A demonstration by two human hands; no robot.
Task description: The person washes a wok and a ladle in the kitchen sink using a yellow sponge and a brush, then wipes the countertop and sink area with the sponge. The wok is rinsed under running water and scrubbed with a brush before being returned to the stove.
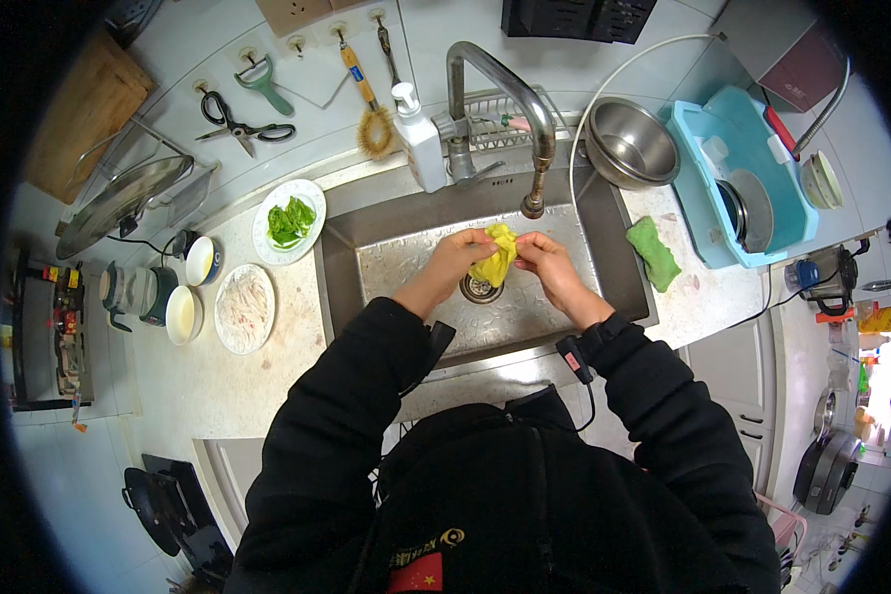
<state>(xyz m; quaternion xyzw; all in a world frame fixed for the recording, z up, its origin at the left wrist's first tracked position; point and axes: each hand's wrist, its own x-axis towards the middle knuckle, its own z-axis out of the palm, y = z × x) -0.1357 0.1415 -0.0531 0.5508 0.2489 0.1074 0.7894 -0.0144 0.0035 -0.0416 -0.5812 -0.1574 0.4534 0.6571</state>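
Over the drain of a stainless steel sink [416, 278], my left hand [451, 266] and my right hand [552, 271] hold a yellow cloth [499, 256] between them. The fingertips of each hand pinch one side of it, and it hangs crumpled. Behind and above the hands stands the metal faucet [505, 74], its nozzle pointing down into the sink; no running water can be made out. Drops of water dot the sink's floor. A green cloth [653, 255] lies on the counter at the sink's right edge.
Left of the sink are a plate of green leaves [291, 223], a plate of pale shreds [245, 309] and two small bowls [184, 315]. A white pump bottle [419, 141] stands behind the sink. Steel bowls [631, 141] and a blue plastic basin [690, 200] stand right.
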